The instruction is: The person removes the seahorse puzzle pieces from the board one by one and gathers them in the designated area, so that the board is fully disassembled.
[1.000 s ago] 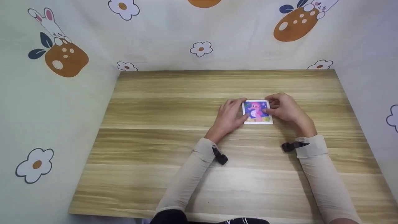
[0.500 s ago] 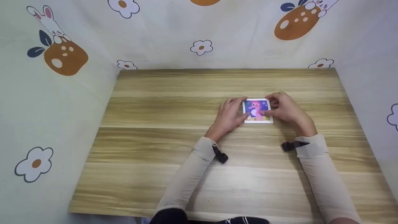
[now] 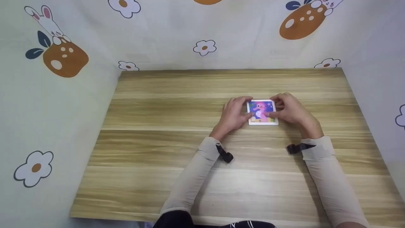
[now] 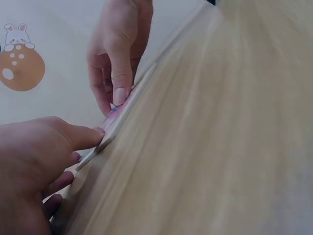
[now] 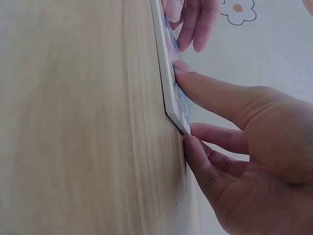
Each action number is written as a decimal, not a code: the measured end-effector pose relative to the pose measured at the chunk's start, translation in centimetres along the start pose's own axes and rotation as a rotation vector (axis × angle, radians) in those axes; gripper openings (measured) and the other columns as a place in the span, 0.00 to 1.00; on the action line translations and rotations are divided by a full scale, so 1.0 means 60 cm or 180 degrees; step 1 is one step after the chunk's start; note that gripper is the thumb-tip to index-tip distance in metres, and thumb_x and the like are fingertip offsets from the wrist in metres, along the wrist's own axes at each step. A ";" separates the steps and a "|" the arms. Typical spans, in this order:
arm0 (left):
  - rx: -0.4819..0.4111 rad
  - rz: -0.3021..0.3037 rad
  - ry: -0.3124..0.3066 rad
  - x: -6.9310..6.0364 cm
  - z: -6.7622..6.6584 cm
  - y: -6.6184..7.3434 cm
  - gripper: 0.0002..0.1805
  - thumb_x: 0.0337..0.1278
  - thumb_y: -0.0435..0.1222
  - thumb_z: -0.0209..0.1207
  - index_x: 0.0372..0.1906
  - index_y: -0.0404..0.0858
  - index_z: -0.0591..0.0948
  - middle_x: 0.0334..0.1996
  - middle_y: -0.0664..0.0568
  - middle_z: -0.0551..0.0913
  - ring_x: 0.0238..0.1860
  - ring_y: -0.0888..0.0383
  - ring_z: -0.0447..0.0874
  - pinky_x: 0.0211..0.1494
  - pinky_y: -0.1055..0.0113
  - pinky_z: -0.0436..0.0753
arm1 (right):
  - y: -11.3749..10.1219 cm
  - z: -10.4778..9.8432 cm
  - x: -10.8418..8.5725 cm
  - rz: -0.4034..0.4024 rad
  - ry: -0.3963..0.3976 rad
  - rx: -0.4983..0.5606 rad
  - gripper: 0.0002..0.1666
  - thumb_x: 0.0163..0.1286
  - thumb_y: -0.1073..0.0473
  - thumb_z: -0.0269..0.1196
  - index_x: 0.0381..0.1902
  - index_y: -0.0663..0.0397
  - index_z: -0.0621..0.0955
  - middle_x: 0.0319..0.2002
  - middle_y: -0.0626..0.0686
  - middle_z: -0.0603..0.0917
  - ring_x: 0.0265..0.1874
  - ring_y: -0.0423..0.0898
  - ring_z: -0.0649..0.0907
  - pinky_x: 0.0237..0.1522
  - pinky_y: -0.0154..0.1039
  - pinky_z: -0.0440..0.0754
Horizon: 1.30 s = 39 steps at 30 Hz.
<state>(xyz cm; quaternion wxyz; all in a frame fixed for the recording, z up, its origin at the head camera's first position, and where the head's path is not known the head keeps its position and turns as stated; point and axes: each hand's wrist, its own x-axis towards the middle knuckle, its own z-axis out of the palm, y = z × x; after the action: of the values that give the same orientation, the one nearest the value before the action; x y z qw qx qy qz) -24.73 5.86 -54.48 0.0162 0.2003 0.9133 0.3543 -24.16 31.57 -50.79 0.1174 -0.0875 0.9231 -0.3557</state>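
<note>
A small square picture board point(image 3: 260, 107) with a white border lies flat on the wooden table, right of its middle. Its face shows a pink seahorse on a blue ground. My left hand point(image 3: 233, 115) grips the left side, thumb on the picture and fingers along the edge. From the right, my right hand point(image 3: 291, 109) holds the opposite side, its thumb on the seahorse and its fingertips bent at the far right corner. In the right wrist view the thick white rim of the picture board point(image 5: 168, 93) shows close to the tabletop. Its underside is hidden.
The wood-grain table point(image 3: 158, 152) runs up to a pale cloth wall point(image 3: 171, 38) printed with flowers, oranges and rabbits. Similar cloth stands at left and right. A black strap with a small camera point(image 3: 226, 155) sits at the left cuff, another camera point(image 3: 292, 148) at the right.
Both hands stay at the board's sides. The right thumb has slid slightly down and left across the picture. The whole view has shifted a little.
</note>
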 end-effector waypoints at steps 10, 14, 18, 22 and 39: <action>0.0025 -0.0198 0.0145 0.010 0.007 0.010 0.25 0.65 0.48 0.74 0.66 0.56 0.84 0.65 0.63 0.86 0.67 0.59 0.78 0.75 0.56 0.71 | 0.000 0.001 -0.001 0.0012 -0.0017 0.0018 0.41 0.66 0.57 0.79 0.72 0.67 0.76 0.57 0.67 0.74 0.60 0.63 0.78 0.69 0.62 0.78; 0.0030 -0.0254 0.0146 0.013 0.009 0.013 0.23 0.65 0.48 0.74 0.64 0.58 0.86 0.65 0.64 0.87 0.67 0.60 0.79 0.75 0.57 0.71 | 0.001 0.000 -0.002 0.0027 -0.0022 0.0010 0.41 0.67 0.57 0.79 0.72 0.65 0.76 0.57 0.66 0.73 0.59 0.62 0.77 0.68 0.61 0.78; 0.0052 -0.0346 0.0183 0.016 0.011 0.016 0.21 0.65 0.48 0.75 0.62 0.60 0.87 0.63 0.65 0.87 0.65 0.61 0.79 0.73 0.57 0.71 | 0.004 0.000 -0.002 -0.0060 0.0016 -0.0011 0.41 0.66 0.56 0.80 0.71 0.66 0.77 0.56 0.67 0.74 0.58 0.62 0.78 0.67 0.61 0.78; -0.0004 -0.0460 0.0209 0.018 0.011 0.018 0.20 0.64 0.47 0.75 0.60 0.62 0.88 0.61 0.65 0.88 0.63 0.61 0.79 0.72 0.55 0.70 | 0.005 0.001 -0.001 -0.0140 0.0041 -0.0056 0.42 0.65 0.55 0.81 0.70 0.67 0.78 0.54 0.67 0.75 0.58 0.62 0.79 0.66 0.62 0.79; 0.0021 -0.0432 0.0312 0.019 0.014 0.014 0.21 0.63 0.46 0.76 0.61 0.64 0.88 0.58 0.66 0.89 0.58 0.63 0.81 0.66 0.59 0.72 | -0.001 0.002 -0.005 -0.0685 -0.0112 -0.0433 0.31 0.72 0.56 0.75 0.71 0.55 0.83 0.67 0.66 0.75 0.61 0.63 0.76 0.64 0.63 0.74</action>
<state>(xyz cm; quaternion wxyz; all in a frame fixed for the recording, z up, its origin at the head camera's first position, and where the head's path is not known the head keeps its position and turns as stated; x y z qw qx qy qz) -25.33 7.41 -54.43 -0.0052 0.1205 0.9256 0.3587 -23.85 31.54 -50.79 0.0886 -0.2000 0.9281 -0.3012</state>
